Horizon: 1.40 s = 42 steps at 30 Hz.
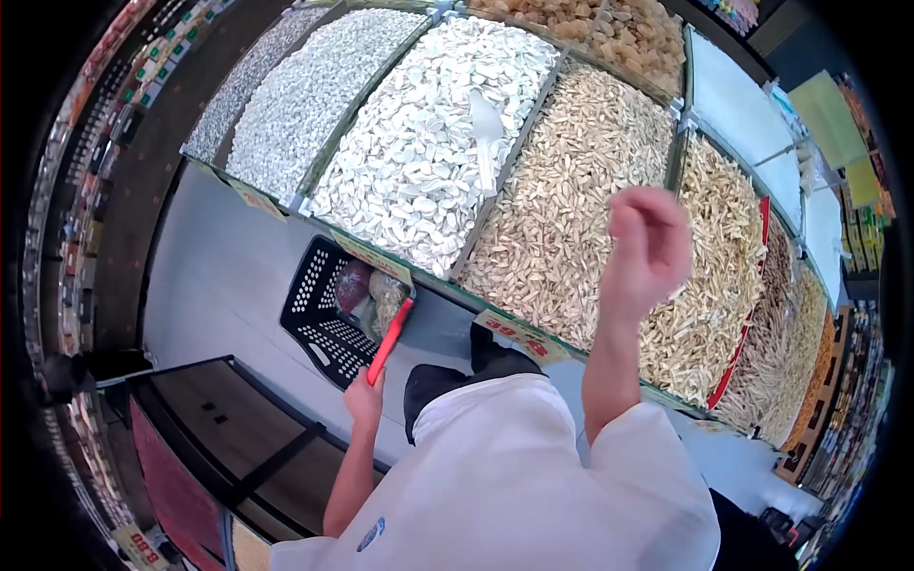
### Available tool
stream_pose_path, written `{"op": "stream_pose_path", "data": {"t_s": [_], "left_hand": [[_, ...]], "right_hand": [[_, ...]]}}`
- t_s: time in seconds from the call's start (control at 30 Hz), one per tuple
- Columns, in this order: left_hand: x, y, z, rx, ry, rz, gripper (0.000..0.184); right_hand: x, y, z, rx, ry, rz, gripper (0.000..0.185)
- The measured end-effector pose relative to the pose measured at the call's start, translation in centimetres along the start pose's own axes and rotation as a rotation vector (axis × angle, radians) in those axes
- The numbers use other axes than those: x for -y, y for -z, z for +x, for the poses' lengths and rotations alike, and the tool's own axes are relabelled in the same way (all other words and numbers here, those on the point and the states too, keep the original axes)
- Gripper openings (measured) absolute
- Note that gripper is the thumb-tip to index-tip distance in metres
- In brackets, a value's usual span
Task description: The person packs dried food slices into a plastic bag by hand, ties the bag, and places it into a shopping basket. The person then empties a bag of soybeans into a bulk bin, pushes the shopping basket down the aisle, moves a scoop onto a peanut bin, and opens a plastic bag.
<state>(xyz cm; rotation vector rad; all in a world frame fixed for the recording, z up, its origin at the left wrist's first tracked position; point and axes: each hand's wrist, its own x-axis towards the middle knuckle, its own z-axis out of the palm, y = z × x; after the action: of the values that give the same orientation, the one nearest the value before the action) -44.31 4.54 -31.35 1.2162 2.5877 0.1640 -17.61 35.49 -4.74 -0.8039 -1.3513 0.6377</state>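
My left hand (pixel 364 398) is closed round the red handle (pixel 389 341) of a black shopping basket (pixel 309 324), which hangs low beside the front of the bins. Inside the basket lie a dark reddish round item (pixel 352 284) and a pale bagged item (pixel 387 300). Raised over the bins is my right hand (pixel 652 238), its fingers curled in and slightly blurred; whatever they may hold is hidden. Below it are beige dried slices (pixel 571 171) and yellowish dried strips (pixel 700 257). A white plastic scoop (pixel 486 128) rests on flat white pieces (pixel 409 152).
White granules (pixel 319 90) fill bins at the left, and amber lumps (pixel 636 43) sit at the back. Price signs (pixel 522 335) run along the front edge. A dark display case (pixel 257 447) stands at lower left. Store shelves (pixel 857 409) line the right.
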Motion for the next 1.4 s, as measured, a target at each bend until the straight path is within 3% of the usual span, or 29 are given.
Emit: {"op": "stream_pose_path", "data": {"t_s": [0.1, 0.17, 0.47, 0.53, 0.73, 0.83, 0.97, 1.17, 1.3, 1.33, 1.4], "left_hand": [[0.7, 0.1, 0.7, -0.022, -0.012, -0.045, 0.032], [1.0, 0.3, 0.9, -0.011, -0.010, -0.074, 0.030], [3.5, -2.3, 1.9, 0.084, 0.091, -0.204, 0.037], [0.2, 1.1, 1.2, 0.026, 0.007, -0.134, 0.038], [3.3, -1.7, 2.1, 0.054, 0.039, -0.067, 0.043], [4.1, -3.0, 2.6, 0.099, 0.037, -0.079, 0.045], [5.1, -3.9, 3.3, 0.136, 0.045, -0.070, 0.046], [6.9, -4.8, 4.0, 0.144, 0.034, -0.043, 0.047], [3.9, -2.4, 2.7, 0.124, 0.031, -0.098, 0.045], [3.1, -1.9, 2.0, 0.036, 0.027, -0.113, 0.041], [0.3, 0.8, 1.4, 0.100, 0.057, -0.064, 0.037]], "right_hand": [[7.4, 3.0, 3.9, -0.195, 0.628, -0.026, 0.033], [10.7, 4.7, 4.9, -0.191, 0.802, 0.008, 0.030], [17.7, 9.4, 4.1, -0.198, 0.931, -0.051, 0.019], [18.7, 10.3, 3.2, -0.225, 0.920, -0.095, 0.016], [15.4, 10.5, 0.7, -0.451, 0.870, -0.292, 0.006], [13.8, 13.7, -3.6, -0.249, 0.532, -0.555, 0.021], [11.7, 14.2, -8.1, -0.336, -0.049, -0.732, 0.013], [6.9, 14.5, -11.9, -0.361, -0.272, -0.659, 0.011], [6.6, 13.9, -11.3, -0.357, -0.286, -0.627, 0.009], [6.6, 13.8, -11.2, -0.355, -0.309, -0.615, 0.008], [5.9, 13.5, -10.5, -0.334, -0.330, -0.600, 0.008]]}}
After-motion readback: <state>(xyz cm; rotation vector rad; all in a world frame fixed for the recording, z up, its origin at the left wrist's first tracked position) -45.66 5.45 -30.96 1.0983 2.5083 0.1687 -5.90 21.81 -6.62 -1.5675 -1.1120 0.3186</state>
